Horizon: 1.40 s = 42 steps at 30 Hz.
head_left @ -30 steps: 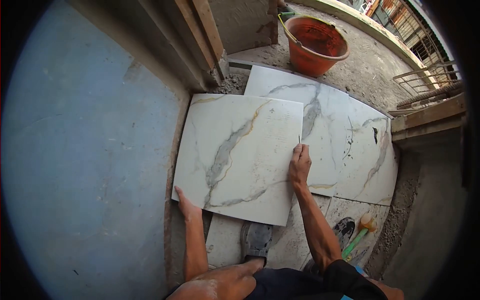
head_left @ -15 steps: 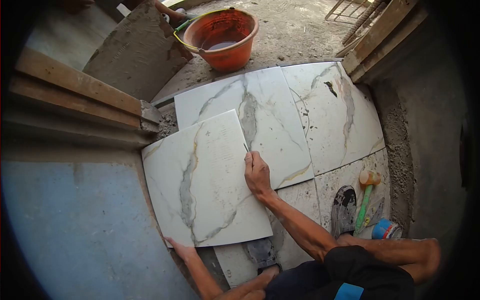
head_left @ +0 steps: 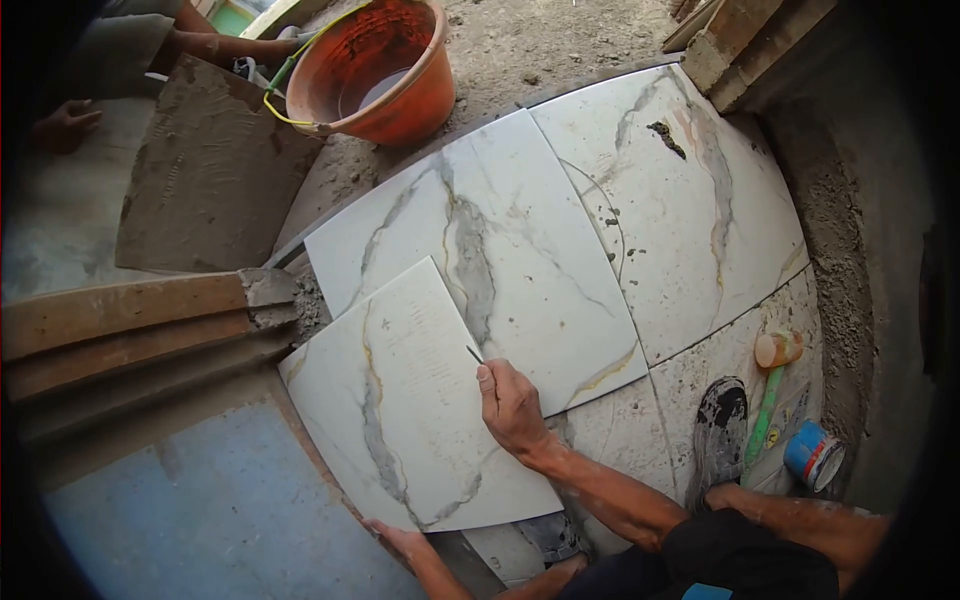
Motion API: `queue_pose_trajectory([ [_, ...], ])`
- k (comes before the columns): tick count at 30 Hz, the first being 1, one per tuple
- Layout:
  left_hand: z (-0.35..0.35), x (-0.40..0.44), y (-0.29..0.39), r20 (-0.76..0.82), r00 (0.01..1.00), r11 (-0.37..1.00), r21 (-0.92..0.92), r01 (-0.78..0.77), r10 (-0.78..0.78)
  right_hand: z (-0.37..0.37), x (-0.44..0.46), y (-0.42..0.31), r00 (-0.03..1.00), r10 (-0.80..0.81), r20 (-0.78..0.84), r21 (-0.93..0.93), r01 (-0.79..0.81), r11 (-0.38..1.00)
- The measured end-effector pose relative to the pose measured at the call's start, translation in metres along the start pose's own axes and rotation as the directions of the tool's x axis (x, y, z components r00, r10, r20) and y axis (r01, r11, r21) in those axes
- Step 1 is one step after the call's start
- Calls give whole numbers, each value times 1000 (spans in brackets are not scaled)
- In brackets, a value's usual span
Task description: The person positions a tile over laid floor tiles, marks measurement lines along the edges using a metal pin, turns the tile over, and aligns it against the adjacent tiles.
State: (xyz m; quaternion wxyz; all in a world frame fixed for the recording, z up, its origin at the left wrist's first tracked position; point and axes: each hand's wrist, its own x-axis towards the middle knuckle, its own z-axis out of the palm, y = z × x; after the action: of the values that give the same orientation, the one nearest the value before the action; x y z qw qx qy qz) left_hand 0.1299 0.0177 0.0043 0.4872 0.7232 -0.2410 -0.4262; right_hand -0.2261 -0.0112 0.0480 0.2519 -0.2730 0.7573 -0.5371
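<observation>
A white marble-patterned tile (head_left: 400, 440) with grey and gold veins lies partly over another tile (head_left: 540, 260) of the same pattern. My right hand (head_left: 515, 408) is closed around a thin dark pencil-like stick (head_left: 474, 353), whose tip pokes out at the upper tile's right edge. The rest of the stick is hidden in my fist. At the near left corner of the upper tile, my left hand (head_left: 402, 540) grips the edge, with its fingertips partly hidden.
An orange bucket (head_left: 400, 110) with liquid stands beyond the tiles. To the right lie a mallet (head_left: 768, 400) with a green handle and a blue can (head_left: 812, 455). A mortar-smeared slab (head_left: 205, 180) leans at upper left, near another person's hand (head_left: 70, 125). Wooden frames (head_left: 130, 320) flank the opening.
My view has shifted and turned, bringing more of the other person into sight at upper left. Both my hands stay at the upper tile's edges, the right still holding the stick.
</observation>
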Motion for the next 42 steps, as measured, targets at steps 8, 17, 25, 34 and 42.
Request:
queue_pose_trajectory([
  [8, 20, -15, 16, -62, 998, 1000, -17, -14, 13, 0, 7, 5, 999, -33, 33, -11, 33, 999],
  [17, 16, -12, 12, 12, 997, 984, -162, 71, -70, 2, 4, 3, 987, 126, 95, -11, -126, 992],
  [25, 13, -9, 8, 41, 987, 945, -288, 158, -153, 4, 4, 1, 994, 97, 39, -27, -96, 995],
  [34, 18, -11, 11, -38, 991, 961, -250, 117, -130, 2, 4, -2, 998, 61, 17, -27, -61, 998],
  [42, -5, 5, -4, 41, 998, 976, -209, 64, -57, 1, 5, 1, 992, 114, 47, 7, -114, 993],
])
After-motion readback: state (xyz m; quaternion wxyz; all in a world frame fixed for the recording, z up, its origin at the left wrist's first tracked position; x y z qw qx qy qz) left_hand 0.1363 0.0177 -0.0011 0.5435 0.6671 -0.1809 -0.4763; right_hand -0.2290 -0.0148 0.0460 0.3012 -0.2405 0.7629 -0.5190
